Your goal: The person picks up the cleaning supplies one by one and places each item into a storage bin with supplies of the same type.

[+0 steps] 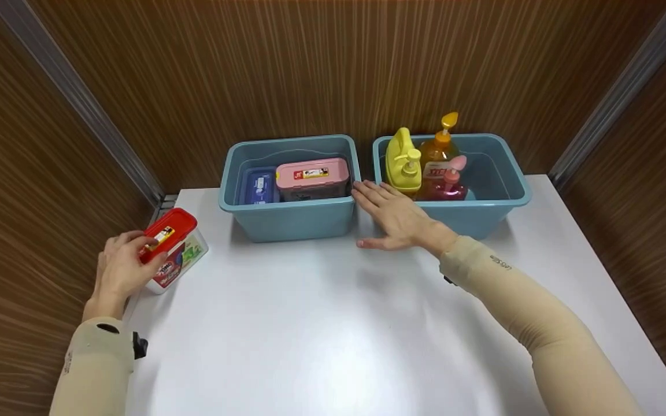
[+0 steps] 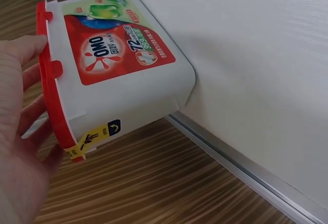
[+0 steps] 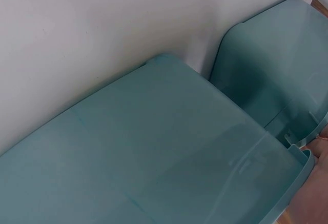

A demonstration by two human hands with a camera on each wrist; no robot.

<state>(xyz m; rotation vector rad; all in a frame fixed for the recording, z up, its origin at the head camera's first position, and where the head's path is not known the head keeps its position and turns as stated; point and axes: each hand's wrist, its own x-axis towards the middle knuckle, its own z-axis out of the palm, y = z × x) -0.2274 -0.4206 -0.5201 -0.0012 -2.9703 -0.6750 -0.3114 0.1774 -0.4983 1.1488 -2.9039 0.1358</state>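
At the table's left edge, a laundry pod box (image 1: 178, 254) with a red lid (image 2: 49, 75) and OMO label stands in my left hand's grip. My left hand (image 1: 122, 266) holds it by the lid, thumb at the lid's front edge and fingers over the top; some fingers are hidden behind the lid. My right hand (image 1: 393, 216) is spread with straight fingers over the gap between two blue-green bins. Its fingertips lie by the rims of the left bin (image 1: 292, 222) and right bin (image 1: 454, 216); whether they touch is unclear.
Inside the left bin sit a blue-lidded box (image 1: 260, 186) and a pink-lidded box (image 1: 313, 173). The right bin holds a yellow pump jug (image 1: 403, 164), an orange pump bottle (image 1: 438, 153) and a pink pump bottle (image 1: 451, 185). Wood-grain walls (image 1: 287, 69) enclose the white table (image 1: 310, 323).
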